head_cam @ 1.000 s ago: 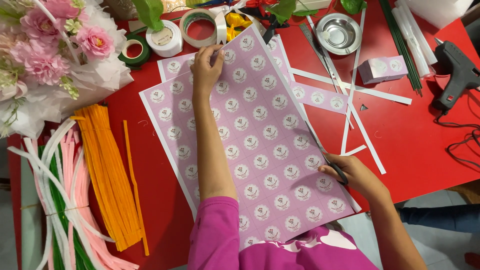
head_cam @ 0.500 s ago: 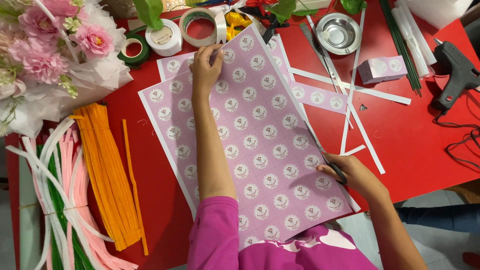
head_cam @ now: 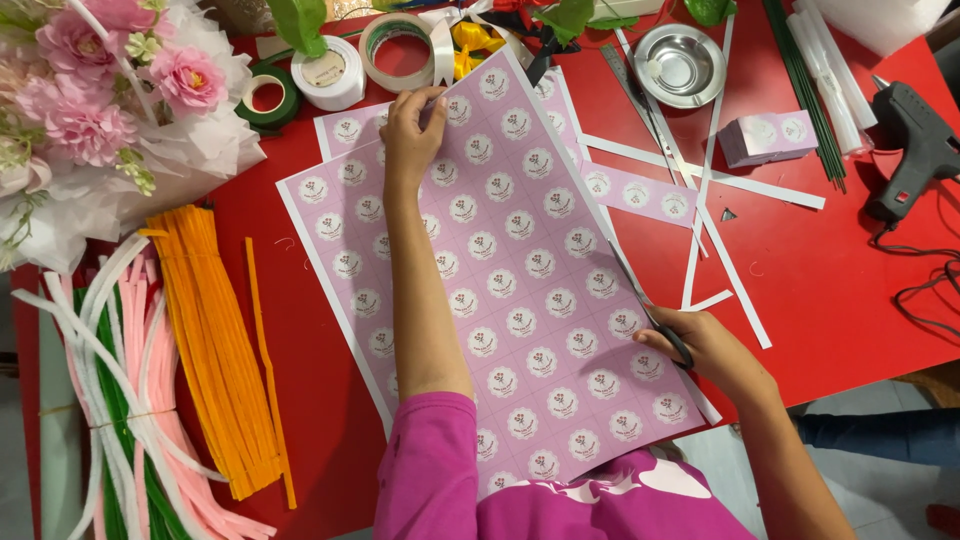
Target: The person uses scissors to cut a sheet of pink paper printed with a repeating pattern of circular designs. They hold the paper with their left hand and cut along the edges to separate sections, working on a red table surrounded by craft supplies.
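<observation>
A large pink sheet [head_cam: 520,270] printed with rows of round white labels lies slanted on the red table [head_cam: 840,270]. My left hand [head_cam: 410,135] presses flat on the sheet's far end. My right hand [head_cam: 705,350] grips scissors [head_cam: 645,300] at the sheet's right edge, the blades pointing up along that edge. A second printed sheet [head_cam: 345,130] peeks out from under the top one. A cut pink strip of labels [head_cam: 640,195] lies just right of the sheet.
Orange [head_cam: 215,340], pink, white and green pipe cleaners lie at left below a pink flower bouquet [head_cam: 100,100]. Tape rolls [head_cam: 330,75], a metal bowl [head_cam: 680,65], a small pink box [head_cam: 768,138], green stems [head_cam: 805,90], white paper strips [head_cam: 730,260] and a black glue gun [head_cam: 915,145] surround the sheet.
The scissors have advanced slightly up the sheet's right edge. My left hand stays pressed on the far end.
</observation>
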